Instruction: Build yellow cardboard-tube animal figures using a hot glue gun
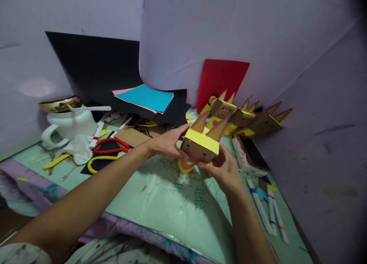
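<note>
Between my two hands is a small cardboard box figure [200,147] with a yellow top, two pointed ears edged in purple and a drawn face. My left hand [169,141] grips its left side, thumb on the front lower edge. On the right side my right hand [223,168] is closed round it, thumb at the lower front corner. Just below the box shows a yellow piece with an orange heart [185,166]; whether it is joined to the box I cannot tell. Behind stand similar cardboard figures with pointed ears [263,122].
Left are scissors with red and yellow handles [103,160], a white mug [70,126] bearing a bowl [61,104], and crumpled tissue [80,149]. Coloured paper sheets [146,97] lie at the back near a red sheet [220,76]. Markers [260,206] and a phone-like dark slab [252,153] lie right.
</note>
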The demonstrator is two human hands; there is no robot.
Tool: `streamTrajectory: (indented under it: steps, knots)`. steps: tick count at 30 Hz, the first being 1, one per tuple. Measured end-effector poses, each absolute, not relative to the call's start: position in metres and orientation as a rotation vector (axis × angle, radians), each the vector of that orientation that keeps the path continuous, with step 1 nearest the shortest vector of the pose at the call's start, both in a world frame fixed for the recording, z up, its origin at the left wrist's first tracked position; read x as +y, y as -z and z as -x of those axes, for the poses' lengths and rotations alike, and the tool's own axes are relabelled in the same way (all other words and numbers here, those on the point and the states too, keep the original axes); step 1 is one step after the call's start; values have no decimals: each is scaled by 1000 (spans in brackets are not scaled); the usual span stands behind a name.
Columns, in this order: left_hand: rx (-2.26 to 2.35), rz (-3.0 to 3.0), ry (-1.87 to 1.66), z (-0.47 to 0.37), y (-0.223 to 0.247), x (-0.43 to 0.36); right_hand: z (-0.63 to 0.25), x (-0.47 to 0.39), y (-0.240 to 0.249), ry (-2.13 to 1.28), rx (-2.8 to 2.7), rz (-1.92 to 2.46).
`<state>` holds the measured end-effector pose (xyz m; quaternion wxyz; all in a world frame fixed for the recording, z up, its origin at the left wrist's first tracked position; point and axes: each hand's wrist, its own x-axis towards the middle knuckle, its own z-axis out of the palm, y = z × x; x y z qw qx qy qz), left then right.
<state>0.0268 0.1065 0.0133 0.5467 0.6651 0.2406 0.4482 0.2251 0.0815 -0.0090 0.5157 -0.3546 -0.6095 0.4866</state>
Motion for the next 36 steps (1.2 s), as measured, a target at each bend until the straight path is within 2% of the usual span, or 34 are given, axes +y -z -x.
streamTrajectory:
  steps: [10,36]
  knots:
    - [649,-1855,-883,-20,-13,118,-228,84,12,-1169,-1464,851]
    - [636,-1910,-873,-18,-8,122,-229,86,15,-1168,-1481,848]
